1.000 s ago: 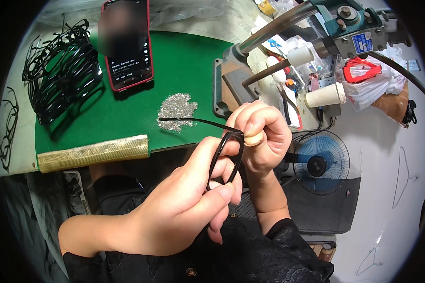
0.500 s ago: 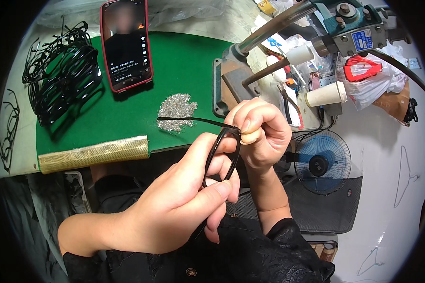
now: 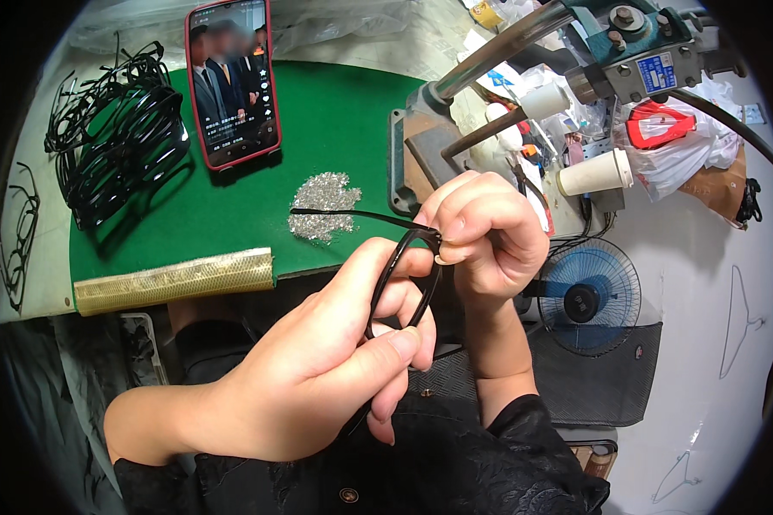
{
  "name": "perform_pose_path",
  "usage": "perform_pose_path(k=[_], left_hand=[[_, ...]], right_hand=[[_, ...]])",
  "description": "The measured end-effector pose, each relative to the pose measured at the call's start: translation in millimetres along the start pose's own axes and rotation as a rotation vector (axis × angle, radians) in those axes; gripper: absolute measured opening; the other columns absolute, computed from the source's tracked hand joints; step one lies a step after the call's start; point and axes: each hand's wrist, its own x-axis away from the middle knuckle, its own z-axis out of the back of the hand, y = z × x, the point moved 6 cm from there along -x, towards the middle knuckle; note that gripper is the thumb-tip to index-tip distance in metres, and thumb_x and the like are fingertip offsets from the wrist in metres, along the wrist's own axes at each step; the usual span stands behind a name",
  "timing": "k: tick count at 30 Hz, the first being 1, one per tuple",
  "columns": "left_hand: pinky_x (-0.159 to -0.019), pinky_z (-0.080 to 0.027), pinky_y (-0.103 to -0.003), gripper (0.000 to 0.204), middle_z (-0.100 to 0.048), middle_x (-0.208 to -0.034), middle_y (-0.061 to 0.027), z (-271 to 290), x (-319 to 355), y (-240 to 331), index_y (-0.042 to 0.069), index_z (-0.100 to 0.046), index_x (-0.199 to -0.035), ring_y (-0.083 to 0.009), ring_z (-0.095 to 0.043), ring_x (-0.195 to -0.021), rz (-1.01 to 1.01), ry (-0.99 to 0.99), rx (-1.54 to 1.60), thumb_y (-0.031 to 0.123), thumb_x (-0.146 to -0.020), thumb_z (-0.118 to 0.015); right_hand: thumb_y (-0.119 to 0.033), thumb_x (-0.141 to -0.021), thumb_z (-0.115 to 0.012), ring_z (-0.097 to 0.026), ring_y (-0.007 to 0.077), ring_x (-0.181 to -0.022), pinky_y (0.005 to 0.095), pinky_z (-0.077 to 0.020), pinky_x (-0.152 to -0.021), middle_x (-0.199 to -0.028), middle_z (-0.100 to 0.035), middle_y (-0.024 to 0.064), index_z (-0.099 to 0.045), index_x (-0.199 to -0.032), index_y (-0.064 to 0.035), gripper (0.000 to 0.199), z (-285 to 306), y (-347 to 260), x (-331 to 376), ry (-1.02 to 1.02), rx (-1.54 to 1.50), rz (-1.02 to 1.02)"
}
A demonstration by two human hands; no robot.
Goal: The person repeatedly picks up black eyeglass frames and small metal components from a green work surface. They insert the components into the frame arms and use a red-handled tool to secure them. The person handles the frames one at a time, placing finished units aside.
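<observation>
In my left hand (image 3: 343,343) is a black eyeglass frame (image 3: 380,287), its rim pinched between thumb and fingers. One temple of it stretches left over a pile of tiny silvery metal pieces (image 3: 325,230) on the green mat. My right hand (image 3: 494,236) is closed at the hinge corner, thumb and index fingertip against it. Whether a small part sits between those fingertips is too small to make out. The frame's lower part is partly hidden behind my left fingers.
A stack of black eyeglass frames (image 3: 120,146) and a propped red-cased phone (image 3: 232,94) occupy the green mat (image 3: 343,103). Along its front edge lies a gold perforated strip (image 3: 176,279). A metal press (image 3: 416,163) rises at right, near a white cup (image 3: 594,172) and a fan (image 3: 588,296).
My right hand has shifted slightly right and its fingers have rolled a little at the hinge. The left hand keeps its hold on the eyeglass frame. The phone's picture has changed.
</observation>
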Motion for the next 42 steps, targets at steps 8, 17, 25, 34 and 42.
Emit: perform_pose_path(k=[8, 17, 25, 34, 42], left_hand=[[-0.049, -0.052, -0.028, 0.042, -0.051, -0.089, -0.0140, 1.8, 2.3, 1.7, 0.001, -0.027, -0.129, -0.0137, -0.052, -0.056, 0.045, 0.002, 0.014, 0.005, -0.091, -0.045], [-0.050, -0.051, -0.027, 0.042, -0.051, -0.089, -0.0134, 0.4, 1.0, 3.0, 0.002, -0.026, -0.131, -0.0134, -0.052, -0.055, 0.032, 0.000, -0.037, 0.003, -0.092, -0.043], [-0.050, -0.050, -0.026, 0.043, -0.051, -0.089, -0.0132, 2.1, -0.2, 0.0, 0.002, -0.025, -0.132, -0.0128, -0.051, -0.054, 0.017, -0.007, -0.105, 0.001, -0.092, -0.041], [-0.048, -0.051, -0.027, 0.042, -0.051, -0.088, -0.0130, 2.5, 1.5, 4.0, 0.002, -0.027, -0.131, -0.0126, -0.051, -0.056, -0.008, 0.012, 0.015, 0.004, -0.093, -0.044], [-0.049, -0.054, -0.030, 0.041, -0.051, -0.087, -0.0129, -3.9, -11.9, 12.0, 0.002, -0.028, -0.131, -0.0146, -0.054, -0.057, -0.048, 0.018, 0.072, 0.007, -0.094, -0.045]], right_hand=[[-0.003, -0.080, -0.064, -0.055, 0.0188, -0.057, 0.0284, -0.0469, -0.053, -0.065, -0.055, 0.0059, -0.055, -0.075, -0.0021, 0.011, -5.9, -8.3, -11.6, -0.213, 0.197, 0.150], [-0.002, -0.076, -0.068, -0.058, 0.0186, -0.063, 0.0277, -0.0462, -0.057, -0.071, -0.058, 0.0073, -0.056, -0.080, -0.0002, 0.013, -0.8, 2.0, 0.0, -0.092, 0.034, -0.039], [0.000, -0.075, -0.070, -0.060, 0.0178, -0.065, 0.0262, -0.0480, -0.059, -0.072, -0.060, 0.0094, -0.057, -0.080, 0.0018, 0.014, 3.0, 4.5, 3.2, -0.072, -0.037, -0.159], [0.002, -0.078, -0.069, -0.060, 0.0165, -0.069, 0.0257, -0.0489, -0.062, -0.076, -0.059, 0.0099, -0.056, -0.083, 0.0030, 0.014, 1.0, 12.0, 1.7, -0.041, -0.206, -0.174], [0.002, -0.081, -0.066, -0.059, 0.0148, -0.071, 0.0247, -0.0482, -0.066, -0.080, -0.059, 0.0097, -0.055, -0.088, 0.0024, 0.013, 10.5, 13.0, -0.7, 0.090, -0.207, -0.134]])
